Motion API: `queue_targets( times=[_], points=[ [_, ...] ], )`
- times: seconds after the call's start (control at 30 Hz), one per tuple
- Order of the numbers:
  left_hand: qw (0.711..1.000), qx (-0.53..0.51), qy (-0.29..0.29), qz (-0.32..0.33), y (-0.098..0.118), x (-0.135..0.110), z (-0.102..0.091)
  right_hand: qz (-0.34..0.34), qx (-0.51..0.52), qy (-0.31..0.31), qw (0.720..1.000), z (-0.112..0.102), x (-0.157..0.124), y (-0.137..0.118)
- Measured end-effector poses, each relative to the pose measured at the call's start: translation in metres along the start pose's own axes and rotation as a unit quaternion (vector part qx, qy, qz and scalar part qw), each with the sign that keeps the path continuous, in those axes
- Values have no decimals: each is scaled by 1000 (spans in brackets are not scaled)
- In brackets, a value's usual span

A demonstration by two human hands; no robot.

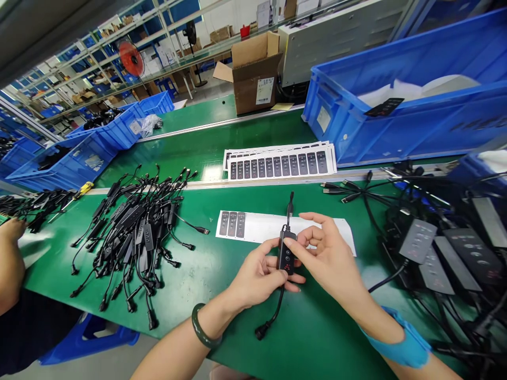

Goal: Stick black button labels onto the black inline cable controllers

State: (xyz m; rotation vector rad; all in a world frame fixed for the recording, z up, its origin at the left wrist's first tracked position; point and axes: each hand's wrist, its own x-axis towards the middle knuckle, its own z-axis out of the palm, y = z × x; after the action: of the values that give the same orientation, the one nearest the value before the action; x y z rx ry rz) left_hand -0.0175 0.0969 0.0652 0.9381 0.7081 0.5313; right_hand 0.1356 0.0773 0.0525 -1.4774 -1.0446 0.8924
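A black inline cable controller (287, 256) with round button marks is gripped between the thumb and fingers of my left hand (259, 272). Its plug cable points away from me, and its other cable end hangs toward me. My right hand (327, 253) is at the controller's upper end, thumb pressed on the face and fingers curled. Just behind both hands lies a white label sheet (269, 226), mostly bare, with 3 dark button labels left at its left end. Farther back rests a stack of full label sheets (281, 164).
On the left is a heap of black cabled controllers (134, 227); more controllers (420, 243) pile up at right. Blue bins (400, 121) and a cardboard box (256, 74) stand behind. A yellow-handled screwdriver (84, 189) lies near another person's arm (10, 264) at far left.
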Motion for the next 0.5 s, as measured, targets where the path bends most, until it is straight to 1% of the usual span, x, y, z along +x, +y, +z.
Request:
queue_targets(
  times=[0.07,0.2,0.23,0.3,0.4,0.5],
  points=[
    [1000,-11,-4,1,1,0,0,9,-7,-20,1000,-1,1,2],
    [999,-17,-30,7,4,1,-2,52,-3,-146,988,-1,-1,0],
    [999,-13,-33,5,4,1,-2,57,0,-161,985,0,-1,-1],
    [1000,-6,-30,-6,4,1,-2,53,5,-158,986,1,-1,-1],
    [999,-5,-19,-26,2,2,-1,42,6,-118,992,1,3,-2],
    [999,-5,-5,-41,0,2,0,26,-18,-80,996,-1,5,-1]
  ],
)
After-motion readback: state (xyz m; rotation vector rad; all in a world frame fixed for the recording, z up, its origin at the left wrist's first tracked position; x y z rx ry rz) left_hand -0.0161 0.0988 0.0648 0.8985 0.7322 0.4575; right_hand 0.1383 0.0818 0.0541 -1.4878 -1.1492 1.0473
